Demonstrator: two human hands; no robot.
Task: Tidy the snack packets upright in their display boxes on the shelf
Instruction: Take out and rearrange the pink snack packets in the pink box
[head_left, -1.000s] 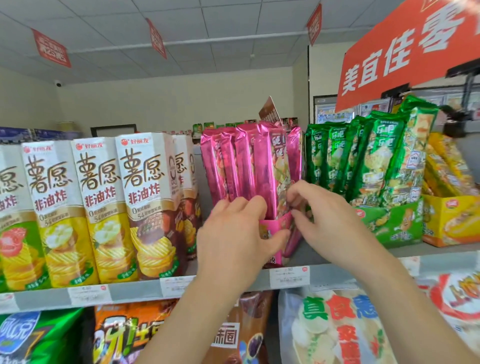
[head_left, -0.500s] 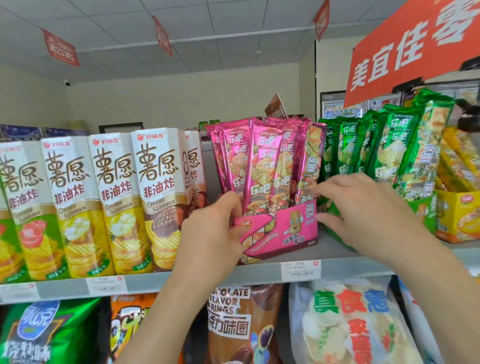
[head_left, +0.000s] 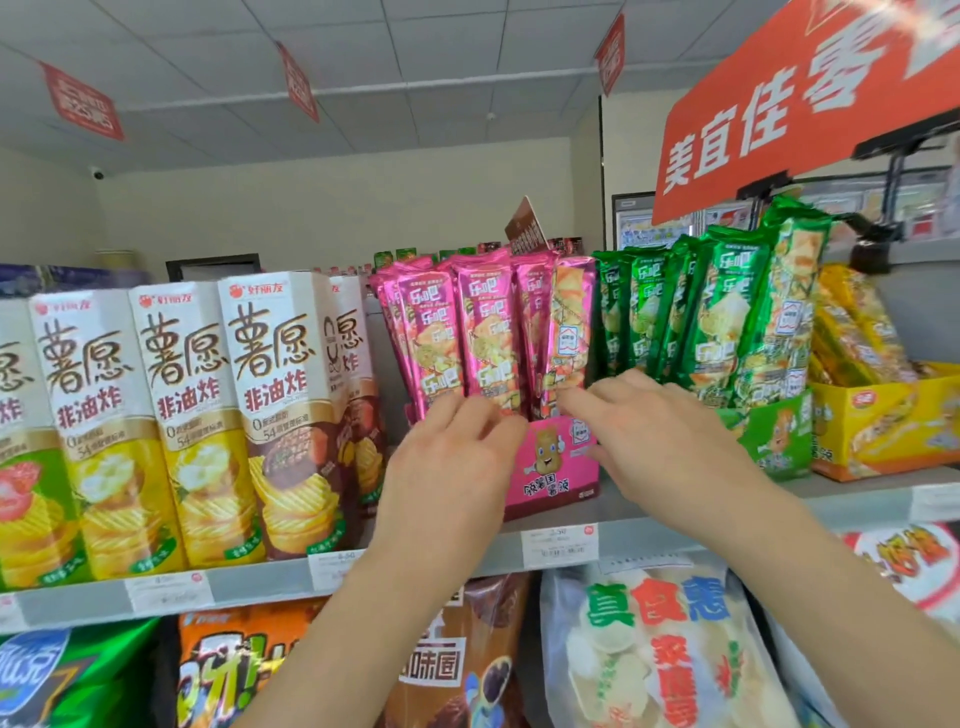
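Observation:
A pink display box (head_left: 550, 467) stands on the shelf (head_left: 260, 587), facing front, with several pink snack packets (head_left: 483, 327) upright inside it. My left hand (head_left: 452, 462) covers the box's left front, its fingers curled over the rim at the foot of the packets. On the box's right corner, my right hand (head_left: 665, 431) reaches its fingers to the base of the rightmost pink packet, with the thumb on the box's front. Green packets (head_left: 727, 312) lean to the right in their green display box (head_left: 779, 441) just beyond.
Tall white crisp cartons (head_left: 270, 415) stand close on the pink box's left. A yellow display box (head_left: 883, 431) with slanting yellow packets is at far right. An orange sign (head_left: 805, 93) hangs overhead. Large snack bags (head_left: 649, 649) fill the shelf below.
The pink box has turned from side-on to face front and now sits flat. Both hands have shifted from its sides to its top front rim.

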